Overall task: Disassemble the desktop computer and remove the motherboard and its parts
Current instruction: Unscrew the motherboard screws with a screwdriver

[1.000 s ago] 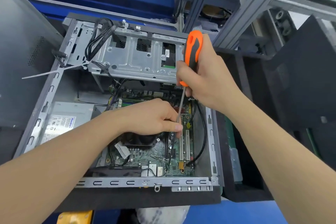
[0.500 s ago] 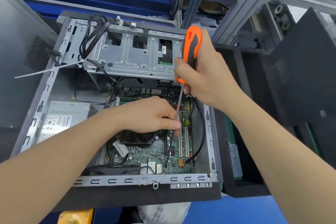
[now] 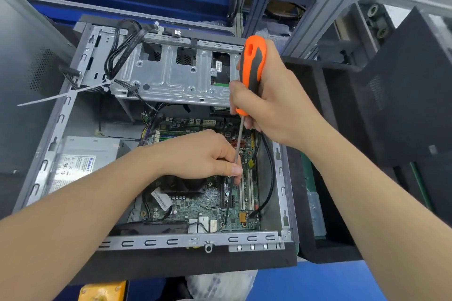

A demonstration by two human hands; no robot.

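Nearest you, the open PC case (image 3: 151,242) lies on its side w/ its slotted metal rail toward you, and the green motherboard (image 3: 210,203) sits flat on the case floor, right-hand half. Your L hand (image 3: 200,154) is over the board just above the CPU fan (image 3: 186,187), fingers curled, thumb & fingertips pinching the screwdriver (image 3: 253,68) shaft low down, while your R hand (image 3: 276,105) above it wraps tight round the orange/black handle, tool roughly upright, tip hidden behind your thumb. Farther back: PSU (image 3: 80,161) at the left wall, then the steel drive cage (image 3: 171,80) w/ a black cable bundle (image 3: 119,51) & a white zip tie (image 3: 61,96).
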